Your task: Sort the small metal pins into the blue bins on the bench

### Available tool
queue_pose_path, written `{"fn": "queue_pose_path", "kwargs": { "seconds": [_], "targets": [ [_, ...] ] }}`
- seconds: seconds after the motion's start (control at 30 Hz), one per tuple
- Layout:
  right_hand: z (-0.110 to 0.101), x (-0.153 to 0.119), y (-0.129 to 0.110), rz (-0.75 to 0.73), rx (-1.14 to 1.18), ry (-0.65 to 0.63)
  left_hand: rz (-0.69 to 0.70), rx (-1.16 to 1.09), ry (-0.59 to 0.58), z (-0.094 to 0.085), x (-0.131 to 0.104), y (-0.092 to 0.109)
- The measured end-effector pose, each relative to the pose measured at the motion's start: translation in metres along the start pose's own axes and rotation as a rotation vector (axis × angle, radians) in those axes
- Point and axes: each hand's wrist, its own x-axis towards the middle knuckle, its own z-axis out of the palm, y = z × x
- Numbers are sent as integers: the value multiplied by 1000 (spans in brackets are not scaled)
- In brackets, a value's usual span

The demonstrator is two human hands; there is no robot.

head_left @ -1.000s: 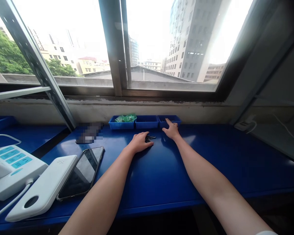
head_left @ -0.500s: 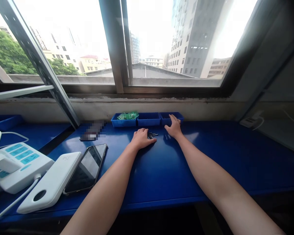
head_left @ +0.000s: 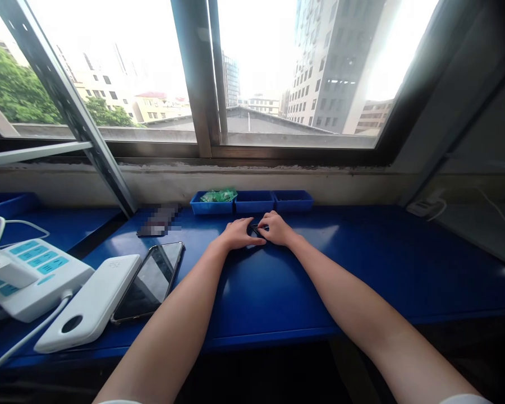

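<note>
On the blue table, a small pile of thin dark pieces, like screws or pins (head_left: pixel 255 228), lies between my hands; their exact kind is too small to tell. My left hand (head_left: pixel 238 233) rests at the left side of the pile, thumb and fingers spread around it. From the right, my right hand (head_left: pixel 275 229) reaches over the pile with its fingertips pinched together on some of the pieces. Just behind the hands stand three joined blue bins. The left bin (head_left: pixel 212 208) holds green plastic packets (head_left: pixel 219 195), the middle bin (head_left: pixel 255 206) is dark inside, and the right bin (head_left: pixel 293 205) contains small dark pieces.
To the left lie a phone (head_left: pixel 151 280), a white power bank (head_left: pixel 90 300) and a white power strip (head_left: pixel 63 280) with cables. A blurred dark item (head_left: pixel 157 220) lies behind the phone. A metal shelf post (head_left: pixel 105 168) rises at the left, before the window.
My right hand has moved from the right bin down and left to the pile, and its fingers have closed. My left hand stays beside the pile, its thumb and fingers still spread.
</note>
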Motion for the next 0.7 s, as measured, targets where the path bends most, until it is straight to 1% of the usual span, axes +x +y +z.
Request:
{"fn": "queue_pose_path", "kwargs": {
  "seconds": [0.1,0.23,0.4,0.53,0.63,0.7],
  "targets": [
    [0,0,-1,4,-33,-1,16,29,34,3,0,1],
    [2,0,-2,29,-62,15,36,37,47,6,2,2],
    [3,-1,-1,57,-79,23,25,48,57,5,0,4],
    [5,-4,2,50,-73,14,42,32,63,6,-4,7],
    [4,-3,0,44,-53,50,32,5,70,8,-6,8],
    [-5,1,-8,49,-30,126,40,-33,116,6,-6,9]
  ]
}}
